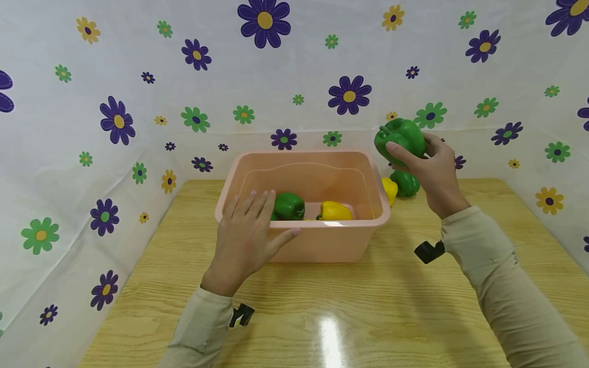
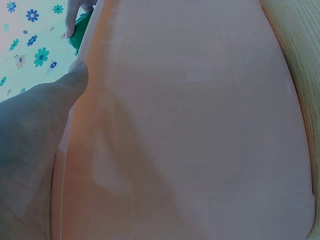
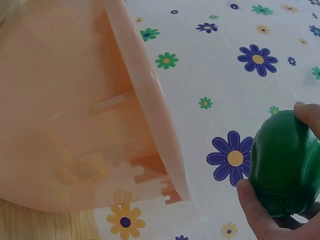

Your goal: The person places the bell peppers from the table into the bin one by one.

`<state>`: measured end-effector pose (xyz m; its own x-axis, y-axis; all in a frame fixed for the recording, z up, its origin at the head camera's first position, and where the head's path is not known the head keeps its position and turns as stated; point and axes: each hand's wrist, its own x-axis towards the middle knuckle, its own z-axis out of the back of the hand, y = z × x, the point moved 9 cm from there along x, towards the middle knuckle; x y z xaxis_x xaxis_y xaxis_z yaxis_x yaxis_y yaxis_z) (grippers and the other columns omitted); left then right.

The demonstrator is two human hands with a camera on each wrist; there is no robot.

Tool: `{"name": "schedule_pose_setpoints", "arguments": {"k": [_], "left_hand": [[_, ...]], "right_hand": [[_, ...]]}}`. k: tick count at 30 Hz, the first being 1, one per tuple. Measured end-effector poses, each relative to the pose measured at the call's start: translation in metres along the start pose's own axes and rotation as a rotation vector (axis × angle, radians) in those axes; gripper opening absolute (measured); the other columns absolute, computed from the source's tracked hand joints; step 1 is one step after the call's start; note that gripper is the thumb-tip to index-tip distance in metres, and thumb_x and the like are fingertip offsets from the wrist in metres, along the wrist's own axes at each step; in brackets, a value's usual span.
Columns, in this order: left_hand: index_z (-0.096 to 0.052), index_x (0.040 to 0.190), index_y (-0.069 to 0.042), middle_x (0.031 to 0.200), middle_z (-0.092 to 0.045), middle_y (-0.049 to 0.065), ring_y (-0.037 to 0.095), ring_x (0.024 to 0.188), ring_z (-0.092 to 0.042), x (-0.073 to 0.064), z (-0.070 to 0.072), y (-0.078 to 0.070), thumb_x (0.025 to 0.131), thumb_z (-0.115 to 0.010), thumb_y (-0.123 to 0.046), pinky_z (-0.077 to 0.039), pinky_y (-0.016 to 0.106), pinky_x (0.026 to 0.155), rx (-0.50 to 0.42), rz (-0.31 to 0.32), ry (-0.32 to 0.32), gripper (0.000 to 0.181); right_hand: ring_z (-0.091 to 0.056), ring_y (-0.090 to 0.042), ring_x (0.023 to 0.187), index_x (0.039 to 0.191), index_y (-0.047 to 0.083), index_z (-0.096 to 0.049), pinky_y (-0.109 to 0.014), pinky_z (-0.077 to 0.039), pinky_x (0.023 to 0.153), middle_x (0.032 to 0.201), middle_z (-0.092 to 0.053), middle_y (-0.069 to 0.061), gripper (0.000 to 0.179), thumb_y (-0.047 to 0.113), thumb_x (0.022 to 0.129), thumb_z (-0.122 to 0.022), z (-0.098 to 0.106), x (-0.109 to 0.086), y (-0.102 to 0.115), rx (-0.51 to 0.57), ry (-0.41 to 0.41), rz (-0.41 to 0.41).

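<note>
Raised beyond the right end of a peach plastic tub [image 1: 322, 243], my right hand [image 1: 434, 166] grips a green bell pepper [image 1: 400, 138] with thumb and fingers around its sides. The right wrist view shows the same green pepper [image 3: 282, 165] off the tub's outer wall [image 3: 60, 100]. At the tub's front left, my left hand [image 1: 246, 232] rests over the rim with fingers straight and thumb spread. Inside the tub sit a green bell pepper [image 1: 290, 206] and a yellow bell pepper [image 1: 336, 211]; the front wall hides their lower parts.
Behind the tub's right side, another yellow pepper [image 1: 389, 190] and green pepper [image 1: 406, 183] stand on the wooden table [image 1: 285, 312]. A flower-patterned white sheet [image 1: 294, 66] hangs around the back and sides.
</note>
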<state>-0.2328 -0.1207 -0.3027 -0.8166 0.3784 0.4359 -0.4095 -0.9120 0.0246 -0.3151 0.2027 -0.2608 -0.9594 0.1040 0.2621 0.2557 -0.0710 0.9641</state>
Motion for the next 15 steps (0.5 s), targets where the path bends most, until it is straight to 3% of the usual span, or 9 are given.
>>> {"name": "schedule_pose_setpoints", "arguments": {"k": [8,15], "left_hand": [[-0.043,0.154,-0.004,0.152,-0.049,0.015,0.037,0.142,-0.042,0.000,-0.001,0.000,0.092,-0.051,-0.073,-0.025,0.059,0.118,-0.008,0.014,0.020,0.092],[-0.042,0.154,-0.005,0.153,-0.048,0.015,0.037,0.143,-0.041,0.000,-0.002,0.000,0.093,-0.051,-0.073,-0.024,0.059,0.118,-0.014,0.023,0.034,0.093]], "right_hand": [[-0.057,-0.026,0.113,0.144,0.005,-0.048,-0.026,-0.059,0.078,0.130,-0.053,-0.012,0.069,0.025,0.088,-0.082,-0.008,-0.001,0.002,0.046,0.037,0.010],[-0.056,-0.026,0.115,0.147,0.006,-0.046,-0.027,-0.059,0.082,0.133,-0.052,-0.012,0.071,0.028,0.089,-0.080,-0.014,-0.004,0.004,-0.002,0.056,0.022]]}}
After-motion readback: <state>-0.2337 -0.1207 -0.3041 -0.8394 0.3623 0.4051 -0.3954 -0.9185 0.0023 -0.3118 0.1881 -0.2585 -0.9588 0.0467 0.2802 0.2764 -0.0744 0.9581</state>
